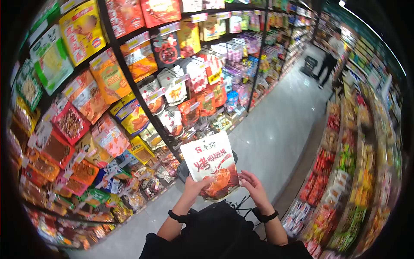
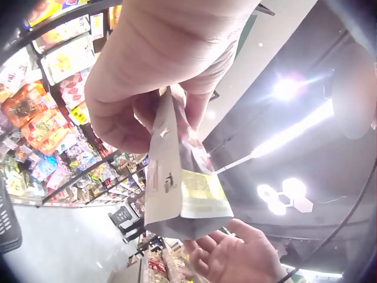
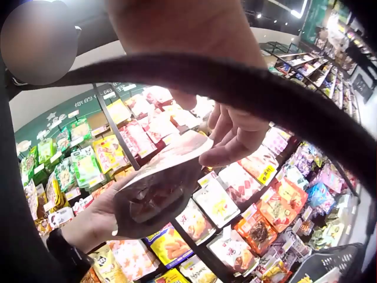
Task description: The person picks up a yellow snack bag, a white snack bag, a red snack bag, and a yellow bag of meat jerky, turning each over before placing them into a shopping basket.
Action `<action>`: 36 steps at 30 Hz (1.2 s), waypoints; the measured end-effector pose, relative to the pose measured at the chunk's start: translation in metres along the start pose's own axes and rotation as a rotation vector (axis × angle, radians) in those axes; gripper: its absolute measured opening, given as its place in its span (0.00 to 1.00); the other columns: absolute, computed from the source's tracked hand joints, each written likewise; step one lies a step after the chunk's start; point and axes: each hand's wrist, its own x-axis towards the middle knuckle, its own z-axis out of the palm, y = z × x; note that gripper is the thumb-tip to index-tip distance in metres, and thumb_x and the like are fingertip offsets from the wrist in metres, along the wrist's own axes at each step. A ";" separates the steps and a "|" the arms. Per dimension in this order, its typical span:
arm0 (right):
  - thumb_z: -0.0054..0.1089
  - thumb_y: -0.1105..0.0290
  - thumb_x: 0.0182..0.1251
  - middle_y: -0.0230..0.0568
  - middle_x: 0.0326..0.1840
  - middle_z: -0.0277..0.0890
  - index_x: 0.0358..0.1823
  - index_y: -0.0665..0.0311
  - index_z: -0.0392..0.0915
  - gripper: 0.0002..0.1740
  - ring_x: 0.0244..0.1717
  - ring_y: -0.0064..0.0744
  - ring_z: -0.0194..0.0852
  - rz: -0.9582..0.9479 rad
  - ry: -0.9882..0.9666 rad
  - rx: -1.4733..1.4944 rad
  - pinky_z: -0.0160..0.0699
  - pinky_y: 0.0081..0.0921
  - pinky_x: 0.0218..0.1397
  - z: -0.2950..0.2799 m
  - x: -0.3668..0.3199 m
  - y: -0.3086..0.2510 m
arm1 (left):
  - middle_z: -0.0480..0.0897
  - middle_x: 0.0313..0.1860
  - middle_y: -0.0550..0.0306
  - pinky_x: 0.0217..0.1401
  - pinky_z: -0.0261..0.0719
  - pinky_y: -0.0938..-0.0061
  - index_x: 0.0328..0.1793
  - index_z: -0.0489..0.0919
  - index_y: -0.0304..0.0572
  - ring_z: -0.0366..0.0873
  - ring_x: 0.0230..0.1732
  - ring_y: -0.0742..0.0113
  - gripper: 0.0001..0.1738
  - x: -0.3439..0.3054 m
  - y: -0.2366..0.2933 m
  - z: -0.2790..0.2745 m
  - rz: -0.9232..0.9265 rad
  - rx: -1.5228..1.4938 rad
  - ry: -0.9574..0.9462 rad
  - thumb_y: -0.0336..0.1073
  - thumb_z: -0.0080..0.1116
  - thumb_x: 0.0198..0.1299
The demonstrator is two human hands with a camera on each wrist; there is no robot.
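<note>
Head view: nearest is the wearer's dark clothing (image 1: 211, 233); beyond it a white-and-red snack pouch (image 1: 210, 166) is held up, printed front towards the wearer. The left hand (image 1: 195, 190) pinches its lower left side, thumb across the front; the right hand (image 1: 255, 186) rests loosely bent fingers at the opposite edge. If the left pinch eased, the pouch could slip or swing, since the right seems to give little support. Packed shelving (image 1: 129, 74) borders the left, low snack bins (image 1: 302, 162) the right; between them, open grey floor (image 1: 276, 125) runs towards a distant person (image 1: 332, 52).

Left wrist view: thumb and fingers clasp the pouch; one flared end faces the camera.

Right wrist view: relaxed fingers at the pouch's rim; a dark basket (image 3: 333, 265) lower right could catch a foot.
</note>
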 end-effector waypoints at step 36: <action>0.52 0.65 0.76 0.30 0.43 0.82 0.55 0.70 0.79 0.16 0.42 0.14 0.73 -0.014 -0.864 -0.179 0.73 0.18 0.46 0.061 0.572 0.038 | 0.84 0.55 0.55 0.51 0.80 0.75 0.66 0.72 0.39 0.82 0.54 0.67 0.22 0.220 -0.078 0.127 0.017 -0.300 0.759 0.43 0.42 0.75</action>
